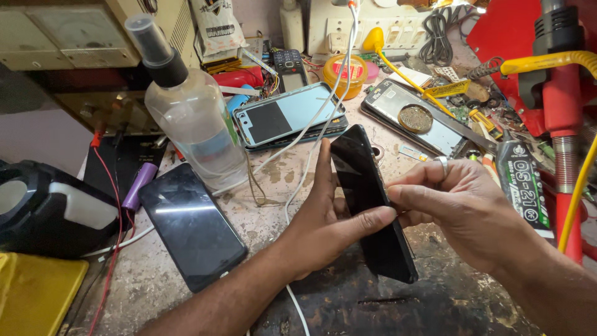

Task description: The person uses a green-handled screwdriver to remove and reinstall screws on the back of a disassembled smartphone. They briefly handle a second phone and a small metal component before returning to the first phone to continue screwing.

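Note:
A black smartphone (367, 193) stands tilted on its long edge above the worn workbench (273, 168). My left hand (326, 224) grips it from behind and below, thumb up along its left side and a finger across its front. My right hand (463, 214), a ring on one finger, pinches the phone's right edge with fingertips at about mid-height. A second black phone (191, 225) lies flat, screen up, to the left of my left forearm.
A clear spray bottle (189, 112) stands at the back left. Behind it lie an opened phone frame (283, 115), another phone back (413, 115), a keypad phone (290, 68), white cables (311, 140) and a red hot-air tool (563, 112) on the right.

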